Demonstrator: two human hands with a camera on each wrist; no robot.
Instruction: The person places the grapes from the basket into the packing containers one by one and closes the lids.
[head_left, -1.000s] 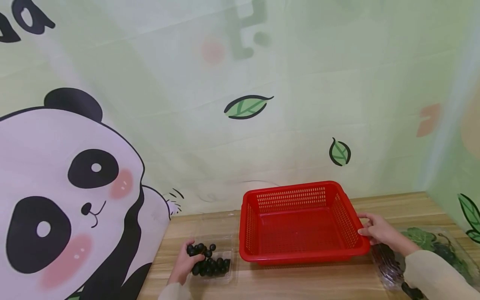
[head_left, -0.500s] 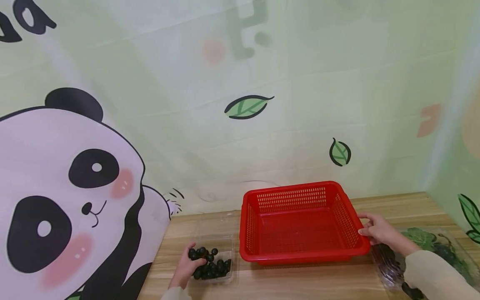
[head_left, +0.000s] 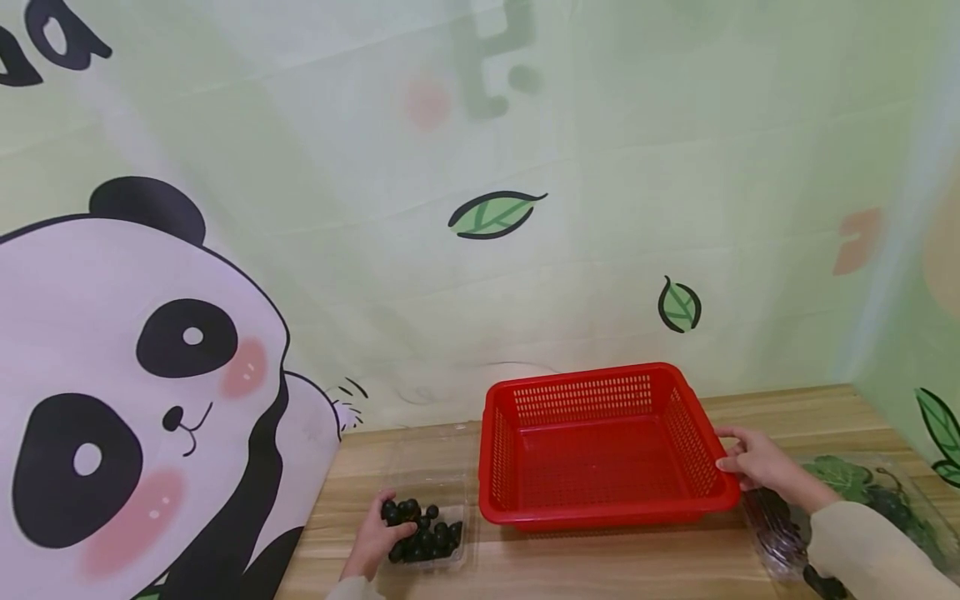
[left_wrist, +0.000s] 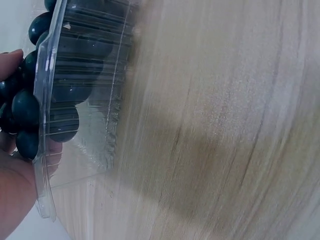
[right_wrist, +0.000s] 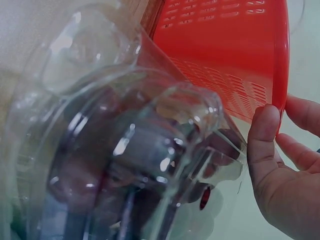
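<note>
At the lower left of the head view, my left hand (head_left: 372, 537) holds a bunch of black grapes (head_left: 408, 510) over an opened clear plastic box (head_left: 448, 562). More dark grapes lie in that box. The left wrist view shows grapes (left_wrist: 25, 107) between thumb and fingers at the box rim, with fingertips partly hidden behind the plastic. A red perforated basket (head_left: 585, 508) stands mid-table with nothing inside. My right hand (head_left: 761, 467) pinches its right rim, thumb on the near side, as the right wrist view (right_wrist: 285, 190) also shows.
Under my right forearm lies another clear plastic box (head_left: 787, 558) with dark round fruit and a green leaf (head_left: 840, 475). The wooden table (head_left: 585, 567) meets a printed panda backdrop (head_left: 420, 333) at the back. The first box's lid (head_left: 431, 457) lies folded back.
My left hand and the grapes in it have shifted slightly right and down, closer over the box. The right hand and the red basket have stayed put.
</note>
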